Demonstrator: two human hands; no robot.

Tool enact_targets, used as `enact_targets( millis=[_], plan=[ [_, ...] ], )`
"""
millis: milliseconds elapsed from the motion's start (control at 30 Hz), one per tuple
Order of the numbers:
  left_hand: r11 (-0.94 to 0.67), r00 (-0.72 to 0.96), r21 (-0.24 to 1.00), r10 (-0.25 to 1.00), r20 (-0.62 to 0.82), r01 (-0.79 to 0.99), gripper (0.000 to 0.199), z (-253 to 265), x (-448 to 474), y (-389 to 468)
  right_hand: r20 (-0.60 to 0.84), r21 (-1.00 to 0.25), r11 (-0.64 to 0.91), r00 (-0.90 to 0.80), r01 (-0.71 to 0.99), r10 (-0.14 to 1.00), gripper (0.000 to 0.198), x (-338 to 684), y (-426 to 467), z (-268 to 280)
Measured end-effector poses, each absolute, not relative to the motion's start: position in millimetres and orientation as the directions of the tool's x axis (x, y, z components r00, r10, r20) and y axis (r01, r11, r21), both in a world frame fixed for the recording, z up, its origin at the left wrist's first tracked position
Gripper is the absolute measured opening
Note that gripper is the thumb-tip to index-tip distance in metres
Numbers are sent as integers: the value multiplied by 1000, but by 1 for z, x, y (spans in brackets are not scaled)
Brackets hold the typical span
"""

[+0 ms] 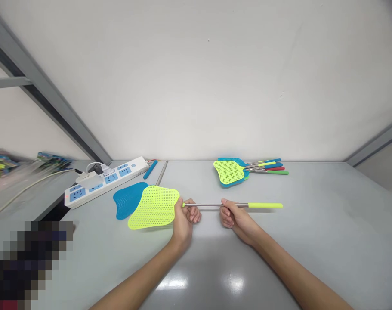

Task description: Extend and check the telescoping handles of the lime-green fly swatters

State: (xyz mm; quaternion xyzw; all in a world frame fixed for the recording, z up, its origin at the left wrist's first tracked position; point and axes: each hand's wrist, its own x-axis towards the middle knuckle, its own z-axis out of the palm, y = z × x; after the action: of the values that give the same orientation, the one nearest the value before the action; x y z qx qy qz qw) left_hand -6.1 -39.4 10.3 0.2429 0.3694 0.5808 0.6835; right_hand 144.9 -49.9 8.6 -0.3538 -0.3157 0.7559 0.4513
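Held level above the table is a yellow-green fly swatter (156,208) with a perforated head, a thin metal shaft and a yellow-green grip at the right end. My left hand (185,219) is closed where the shaft meets the head. Farther right, my right hand (236,217) is closed around the shaft, just short of the grip. Partly behind the held head lies a blue fly swatter head (128,200) on the table. A metal rod (162,173) and a separate blue grip (149,169) lie behind it.
A stack of fly swatters (229,172) with blue, red, green and yellow-green grips rests near the back wall. At the left stands a white power strip (108,181) with plugs and a cable (31,185). Blurred packages (50,161) lie beyond the metal frame post (60,101).
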Motion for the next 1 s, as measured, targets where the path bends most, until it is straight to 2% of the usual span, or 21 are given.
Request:
enact_targets(
  millis=[200,500,1000],
  plan=[
    [254,127,775,967,-222,-578,38,10,-8,-34,-251,-762,-400,-337,-510,907,35,147,-45,7],
    [256,131,802,967,-221,-540,40,12,-8,-32,-270,-734,-430,-354,-526,895,35,148,-43,6],
    [218,151,827,975,-163,-519,35,10,-8,-34,-242,-754,-409,-363,-513,900,36,152,-43,10]
  ],
)
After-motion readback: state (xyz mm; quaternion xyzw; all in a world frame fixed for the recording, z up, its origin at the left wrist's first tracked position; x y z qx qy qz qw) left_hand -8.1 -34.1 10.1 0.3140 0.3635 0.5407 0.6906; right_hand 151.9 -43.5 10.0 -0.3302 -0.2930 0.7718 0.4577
